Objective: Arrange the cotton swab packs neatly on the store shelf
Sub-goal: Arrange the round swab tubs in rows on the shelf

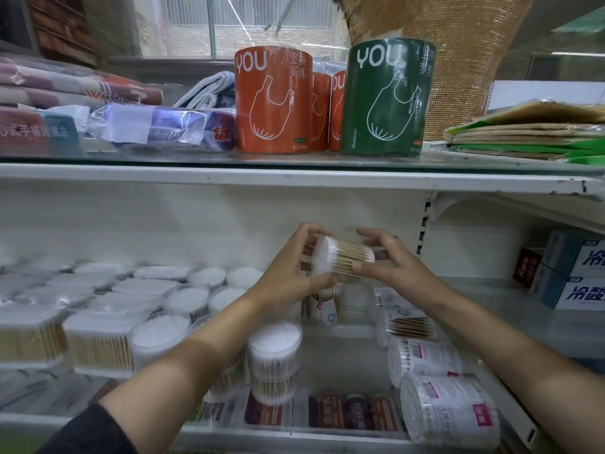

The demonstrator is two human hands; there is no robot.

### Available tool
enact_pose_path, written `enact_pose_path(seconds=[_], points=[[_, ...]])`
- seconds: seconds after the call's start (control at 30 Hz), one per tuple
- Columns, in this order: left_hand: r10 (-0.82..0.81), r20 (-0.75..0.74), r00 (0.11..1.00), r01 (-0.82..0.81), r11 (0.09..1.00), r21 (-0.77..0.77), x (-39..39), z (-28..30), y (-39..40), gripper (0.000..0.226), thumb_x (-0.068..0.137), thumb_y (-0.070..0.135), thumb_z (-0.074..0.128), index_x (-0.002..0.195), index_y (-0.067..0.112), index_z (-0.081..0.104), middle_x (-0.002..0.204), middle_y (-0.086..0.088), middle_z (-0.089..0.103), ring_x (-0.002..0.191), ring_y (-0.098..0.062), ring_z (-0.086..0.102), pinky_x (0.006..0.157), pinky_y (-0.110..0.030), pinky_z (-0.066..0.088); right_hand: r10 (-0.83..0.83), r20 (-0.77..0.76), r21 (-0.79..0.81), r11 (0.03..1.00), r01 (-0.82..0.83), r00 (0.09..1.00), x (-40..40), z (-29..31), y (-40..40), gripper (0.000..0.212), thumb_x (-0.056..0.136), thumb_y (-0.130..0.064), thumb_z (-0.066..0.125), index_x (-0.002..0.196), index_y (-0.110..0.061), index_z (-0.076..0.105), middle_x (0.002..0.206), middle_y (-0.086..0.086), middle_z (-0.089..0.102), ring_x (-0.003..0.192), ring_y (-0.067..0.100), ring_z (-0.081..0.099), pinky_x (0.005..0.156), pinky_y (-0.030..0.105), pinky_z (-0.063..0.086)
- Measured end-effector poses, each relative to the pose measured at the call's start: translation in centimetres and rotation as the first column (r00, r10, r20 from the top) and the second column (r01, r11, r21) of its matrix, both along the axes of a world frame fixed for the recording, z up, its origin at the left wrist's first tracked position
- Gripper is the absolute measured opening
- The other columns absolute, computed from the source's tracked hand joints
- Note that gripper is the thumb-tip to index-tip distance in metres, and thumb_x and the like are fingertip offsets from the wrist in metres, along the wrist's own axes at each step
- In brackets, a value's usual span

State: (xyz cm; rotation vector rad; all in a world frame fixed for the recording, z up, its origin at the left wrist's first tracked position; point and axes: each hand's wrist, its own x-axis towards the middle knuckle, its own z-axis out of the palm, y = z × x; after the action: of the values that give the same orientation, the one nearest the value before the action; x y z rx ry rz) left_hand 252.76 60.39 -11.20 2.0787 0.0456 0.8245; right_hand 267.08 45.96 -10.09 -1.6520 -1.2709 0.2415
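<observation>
A round clear pack of wooden-stick cotton swabs lies on its side in the air above the lower shelf. My left hand grips its white end and my right hand grips the other end. Below, several round swab packs stand upright in rows. Rectangular swab packs fill the shelf's left side. On the right, labelled round packs lie on their sides.
The upper shelf carries orange rolls and a green roll of bags, wrapped towels at left and flat green packets at right. Blue and white boxes stand at the lower shelf's right end. Price tags line its front edge.
</observation>
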Motion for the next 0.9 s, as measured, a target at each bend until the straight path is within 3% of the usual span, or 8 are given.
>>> enact_pose_path(seconds=[0.07, 0.17, 0.23, 0.33, 0.43, 0.53, 0.7, 0.9], points=[[0.041, 0.018, 0.999, -0.041, 0.999, -0.003, 0.06, 0.06, -0.10, 0.062, 0.064, 0.039, 0.071, 0.117, 0.030, 0.039, 0.113, 0.008, 0.053, 0.102, -0.008, 0.055, 0.082, -0.022, 0.051, 0.039, 0.023, 0.003, 0.999, -0.039, 0.999, -0.12, 0.15, -0.16, 0.053, 0.082, -0.023, 0.070, 0.127, -0.036, 0.045, 0.127, -0.003, 0.043, 0.111, 0.007, 0.051, 0.092, 0.024, 0.045], [0.094, 0.049, 0.994, -0.091, 0.994, -0.056, 0.14, 0.13, -0.08, 0.066, 0.061, 0.051, 0.068, 0.113, 0.031, 0.033, 0.110, 0.001, 0.054, 0.101, -0.012, 0.057, 0.084, -0.024, 0.050, 0.117, -0.028, -0.017, 0.993, -0.117, 0.993, -0.19, 0.01, -0.17, 0.059, 0.077, -0.020, 0.076, 0.127, -0.028, 0.047, 0.123, 0.001, 0.056, 0.110, 0.014, 0.058, 0.094, 0.035, 0.051], [0.086, 0.065, 0.994, -0.079, 0.991, -0.108, 0.08, 0.20, -0.12, 0.066, 0.058, 0.053, 0.071, 0.110, 0.033, 0.034, 0.107, -0.002, 0.055, 0.098, -0.013, 0.060, 0.083, -0.026, 0.051, 0.127, -0.044, -0.046, 0.991, -0.129, 0.991, -0.25, -0.09, -0.20, 0.060, 0.074, -0.023, 0.077, 0.125, -0.022, 0.047, 0.117, 0.003, 0.062, 0.105, 0.012, 0.063, 0.091, 0.032, 0.052], [0.058, 0.059, 0.997, -0.050, 0.989, -0.136, -0.02, 0.30, -0.13, 0.074, 0.054, 0.051, 0.076, 0.113, 0.028, 0.038, 0.107, 0.002, 0.055, 0.097, -0.011, 0.060, 0.081, -0.026, 0.051, 0.150, -0.126, -0.052, 0.986, -0.158, 0.981, -0.61, -0.05, -0.16, 0.052, 0.075, -0.036, 0.067, 0.118, -0.014, 0.046, 0.111, 0.002, 0.067, 0.097, 0.009, 0.067, 0.084, 0.026, 0.054], [0.004, 0.042, 0.999, 0.001, 0.992, -0.128, -0.06, 0.39, -0.20, 0.079, 0.054, 0.044, 0.080, 0.120, 0.027, 0.040, 0.112, 0.006, 0.058, 0.102, -0.006, 0.059, 0.082, -0.025, 0.052, 0.134, -0.222, -0.051, 0.988, -0.149, 0.966, -0.74, 0.14, 0.14, 0.037, 0.089, -0.042, 0.048, 0.112, -0.013, 0.050, 0.107, 0.006, 0.068, 0.096, 0.016, 0.068, 0.085, 0.033, 0.053], [-0.033, 0.022, 0.999, 0.036, 0.987, -0.154, -0.23, 0.42, -0.20, 0.077, 0.063, 0.026, 0.084, 0.126, 0.029, 0.041, 0.115, 0.004, 0.055, 0.102, -0.009, 0.062, 0.081, -0.025, 0.053, 0.115, -0.170, -0.118, 0.984, -0.136, 0.979, -0.48, 0.04, 0.12, 0.049, 0.083, -0.053, 0.043, 0.112, -0.016, 0.059, 0.108, 0.003, 0.068, 0.096, 0.014, 0.067, 0.081, 0.030, 0.051], [-0.010, 0.010, 1.000, 0.011, 0.992, -0.128, -0.16, 0.32, -0.24, 0.079, 0.062, 0.022, 0.084, 0.128, 0.034, 0.043, 0.113, 0.006, 0.053, 0.099, -0.014, 0.061, 0.081, -0.028, 0.054, 0.067, -0.144, -0.098, 0.992, -0.082, 0.987, -0.07, -0.04, 0.07, 0.021, 0.096, -0.032, 0.045, 0.111, -0.024, 0.056, 0.104, 0.000, 0.066, 0.091, 0.010, 0.065, 0.082, 0.031, 0.049], [-0.001, -0.020, 1.000, 0.002, 0.998, 0.060, -0.09, 0.05, -0.37, 0.078, 0.058, 0.026, 0.083, 0.125, 0.043, 0.048, 0.120, 0.007, 0.048, 0.103, -0.007, 0.056, 0.085, -0.019, 0.048, 0.042, -0.180, 0.027, 0.999, -0.038, 0.983, -0.67, 0.29, -0.23, 0.055, 0.070, -0.060, 0.054, 0.107, -0.019, 0.052, 0.097, 0.002, 0.066, 0.082, 0.010, 0.066, 0.075, 0.032, 0.051]])
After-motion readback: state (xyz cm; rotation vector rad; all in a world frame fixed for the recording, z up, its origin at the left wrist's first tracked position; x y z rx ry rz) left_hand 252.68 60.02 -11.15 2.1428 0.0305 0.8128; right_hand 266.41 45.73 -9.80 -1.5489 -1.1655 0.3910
